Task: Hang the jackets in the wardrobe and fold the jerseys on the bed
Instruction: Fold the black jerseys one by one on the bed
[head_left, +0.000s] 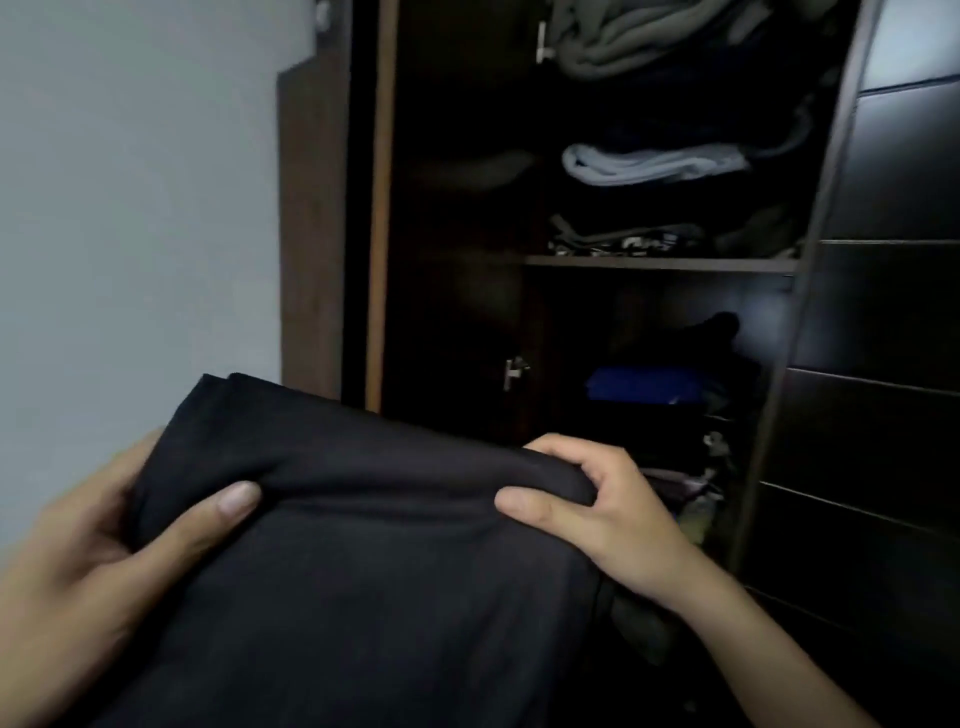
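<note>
Gripping folded black garment (363, 545): left hand (88, 551), right hand (602, 509) fingers pinching; wardrobe (665, 264) open; no legible writing.

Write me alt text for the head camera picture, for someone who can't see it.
Two hands hold a folded black garment in front of an open dark wardrobe: the left hand grips its left edge and the right hand pinches its top fold. Behind it, wardrobe shelves hold folded clothes, including a white pile and a blue item.

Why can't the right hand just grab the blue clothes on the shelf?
Probably not right now: the right hand is busy gripping the black garment together with the left hand. The blue clothes lie unblocked in the open wardrobe.
</note>
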